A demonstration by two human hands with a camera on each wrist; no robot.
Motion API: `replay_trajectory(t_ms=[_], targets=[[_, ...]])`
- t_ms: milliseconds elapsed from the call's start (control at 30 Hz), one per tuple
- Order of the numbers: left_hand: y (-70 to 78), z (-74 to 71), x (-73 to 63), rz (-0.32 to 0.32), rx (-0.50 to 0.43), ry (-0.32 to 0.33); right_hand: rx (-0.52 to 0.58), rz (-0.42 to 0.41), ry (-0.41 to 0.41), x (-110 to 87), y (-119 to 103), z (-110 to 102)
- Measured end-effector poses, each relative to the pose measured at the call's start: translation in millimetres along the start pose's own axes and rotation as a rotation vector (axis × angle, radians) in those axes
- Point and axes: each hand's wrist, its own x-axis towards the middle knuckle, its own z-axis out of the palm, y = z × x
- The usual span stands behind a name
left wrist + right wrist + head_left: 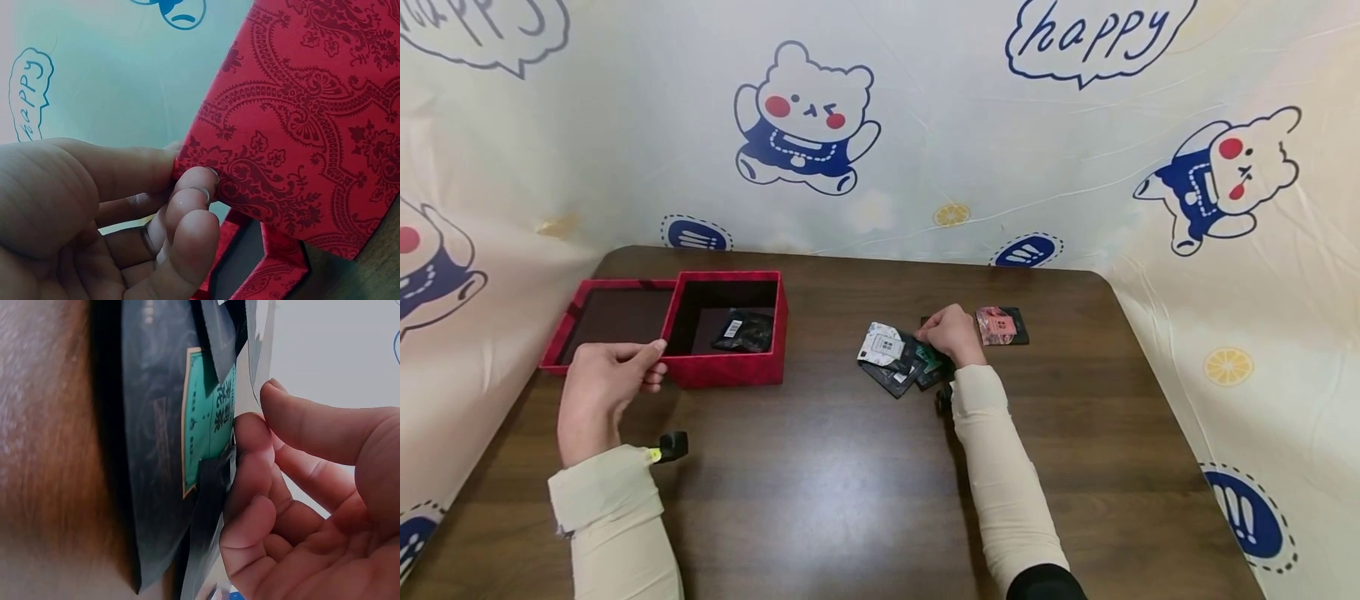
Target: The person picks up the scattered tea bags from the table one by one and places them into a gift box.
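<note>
A red patterned box (726, 371) stands at the left of the table, its dark inside facing up. My left hand (613, 375) pinches its near left corner between thumb and fingers; the left wrist view shows the patterned box wall (300, 119) at the fingertips. Inside the box lies a black sachet (745, 331) with a small white label. To the right, my right hand (955, 333) bends over several overlapping sachets, its thumb and fingertips pinching the edge of one. A black sachet with a green label (209, 419) lies beside those fingers. A white-labelled sachet (882, 344) is left of them.
The red box lid (561, 342) lies inside-up against the box's left side. Just right of my right hand is a black sachet with a pink label (997, 326). A printed cloth (925, 125) hangs behind the brown wooden table (842, 483).
</note>
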Motion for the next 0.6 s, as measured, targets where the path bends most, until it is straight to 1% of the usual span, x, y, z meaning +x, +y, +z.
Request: replay_trajectory(t_ms=[133,333,600], targets=[[-0.2,-0.2,0.8,-0.011,-0.006,0.000,0.008,0.020,-0.013,1.1,-1.3,0.5],[-0.5,0.1,1.8,-0.007,0.000,0.004,0.006,0.039,-0.027,0.9,-3.6,2.3],[-0.5,-0.6,3.0,-0.012,0.015,-0.003,-0.058,0.027,-0.021,0.6,-8.1,3.8]])
